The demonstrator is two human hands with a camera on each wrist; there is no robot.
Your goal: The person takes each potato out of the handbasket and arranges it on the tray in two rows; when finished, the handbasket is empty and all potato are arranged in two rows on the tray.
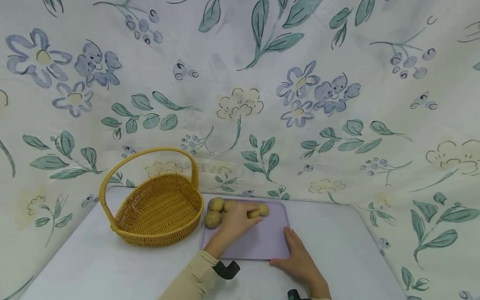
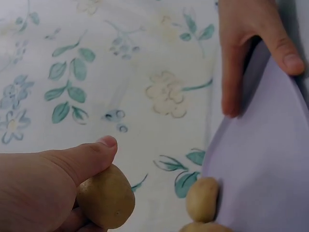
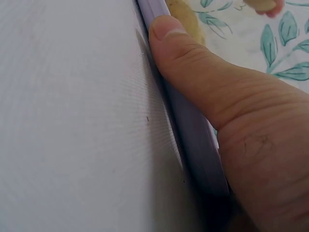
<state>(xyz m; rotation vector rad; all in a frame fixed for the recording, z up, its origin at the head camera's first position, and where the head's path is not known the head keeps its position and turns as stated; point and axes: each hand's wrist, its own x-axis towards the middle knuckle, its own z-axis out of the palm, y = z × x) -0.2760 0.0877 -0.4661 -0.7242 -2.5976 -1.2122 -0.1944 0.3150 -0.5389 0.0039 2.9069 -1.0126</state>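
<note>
In the head view, my left hand (image 1: 237,221) is over the lilac tray (image 1: 258,241), holding a potato (image 1: 253,214) between thumb and fingers. The left wrist view shows this round potato (image 2: 107,198) up close, beneath the thumb. Another potato (image 1: 263,209) lies at the tray's far side, just right of the held one. Several more, including one potato (image 1: 212,219), sit at the far left of the tray, partly covered by my hand. My right hand (image 1: 300,258) grips the tray's near right corner; its thumb (image 3: 193,58) presses the near edge, and its fingers lie along the right rim.
A wicker basket (image 1: 159,235) with a tall arched handle stands left of the tray, nothing visible inside it. The white table (image 1: 330,233) carries both. Behind it hangs a flower-patterned cloth (image 1: 240,166).
</note>
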